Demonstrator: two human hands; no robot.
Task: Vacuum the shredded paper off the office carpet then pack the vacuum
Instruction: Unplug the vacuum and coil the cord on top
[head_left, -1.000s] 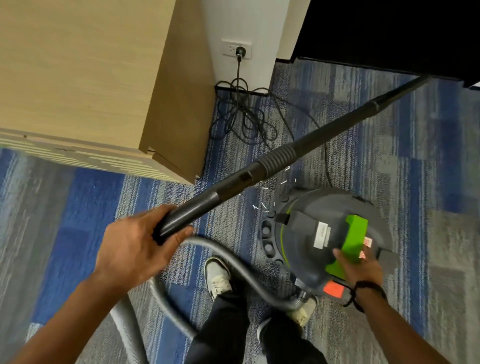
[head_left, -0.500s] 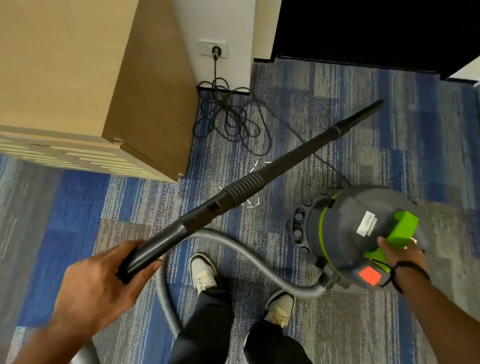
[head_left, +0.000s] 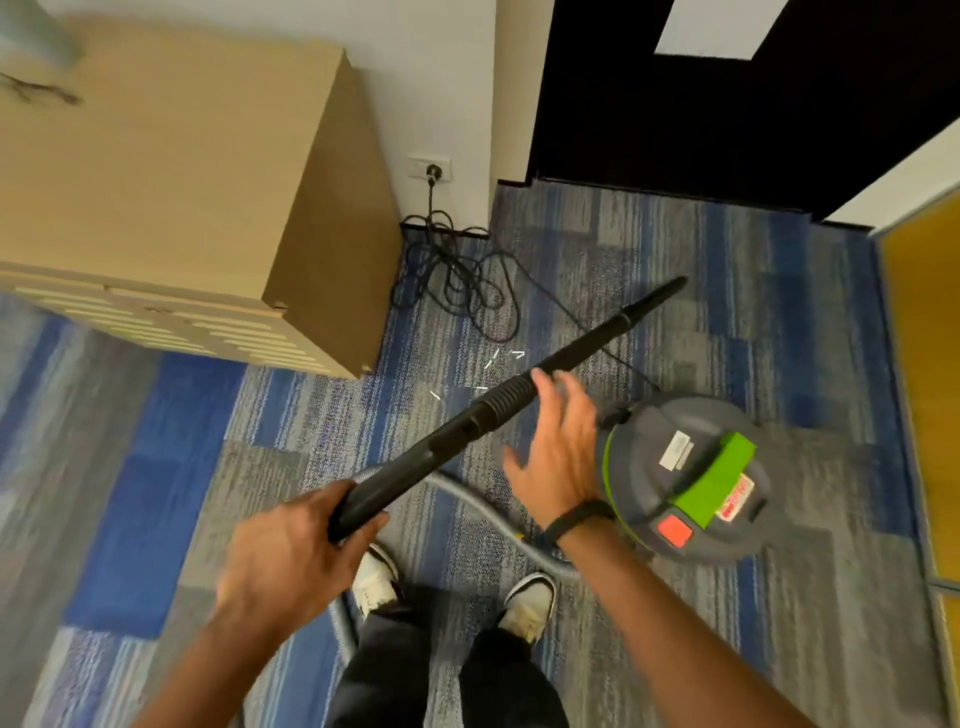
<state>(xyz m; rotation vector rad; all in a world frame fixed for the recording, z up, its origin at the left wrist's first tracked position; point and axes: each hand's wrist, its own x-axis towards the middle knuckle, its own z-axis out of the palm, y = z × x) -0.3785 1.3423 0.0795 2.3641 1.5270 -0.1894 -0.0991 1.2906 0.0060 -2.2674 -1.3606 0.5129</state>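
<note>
Blue-grey carpet (head_left: 675, 270); left hand (head_left: 291, 556) grips black wand (head_left: 467, 426), right hand (head_left: 558, 457) released, fingers spread.

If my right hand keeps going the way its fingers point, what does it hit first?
Most likely the black vacuum wand: the right hand is open, fingertips almost at its ribbed section. Depth is unclear.

Left hand (head_left: 291, 551) in a curled grip, right hand (head_left: 558, 457) open, fingers apparently spread, somewhat blurred.
</note>
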